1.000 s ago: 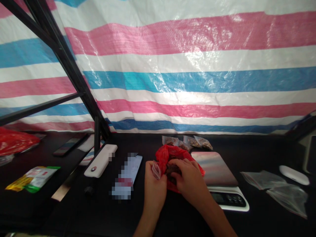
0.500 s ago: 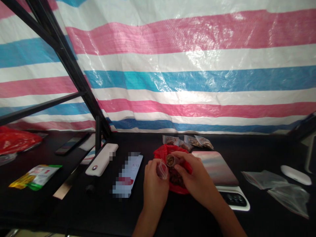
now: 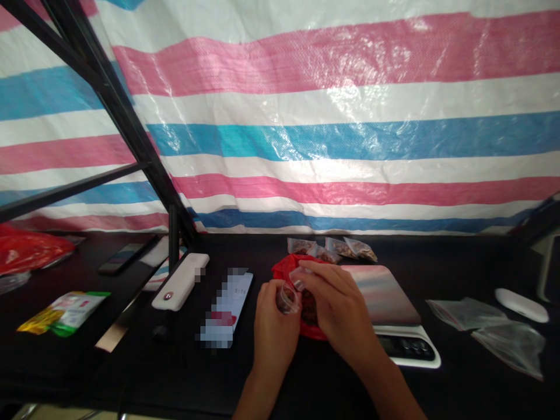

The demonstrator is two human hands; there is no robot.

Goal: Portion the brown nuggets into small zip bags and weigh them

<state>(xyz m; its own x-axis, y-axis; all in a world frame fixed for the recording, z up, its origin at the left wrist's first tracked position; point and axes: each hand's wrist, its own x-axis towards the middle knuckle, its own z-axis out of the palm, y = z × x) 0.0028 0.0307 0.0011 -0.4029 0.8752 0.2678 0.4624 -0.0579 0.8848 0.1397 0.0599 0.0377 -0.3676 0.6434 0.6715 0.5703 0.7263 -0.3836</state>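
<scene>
My left hand (image 3: 276,324) is closed on a small clear zip bag (image 3: 287,298), its mouth spread open and some brown bits showing inside. In my right hand (image 3: 339,303) is a small clear plastic cup (image 3: 299,279), tilted toward the mouth of the zip bag; my fingers hide part of it. Under both hands lies a red plastic bag (image 3: 291,265) with brown dried pieces (image 3: 308,309) in it. A kitchen scale (image 3: 387,294) with a shiny metal plate stands just right of my right hand.
Several filled zip bags (image 3: 324,253) lie behind the red bag. Flat clear bags (image 3: 510,344) and a white case (image 3: 521,305) are at the right. To the left are a phone (image 3: 227,315), a white power bank (image 3: 181,283), a colourful packet (image 3: 65,314) and a black metal frame (image 3: 126,125).
My right hand has tipped the cup over toward the zip bag, and brown bits now show in the bag. My left hand has stayed nearly in place.
</scene>
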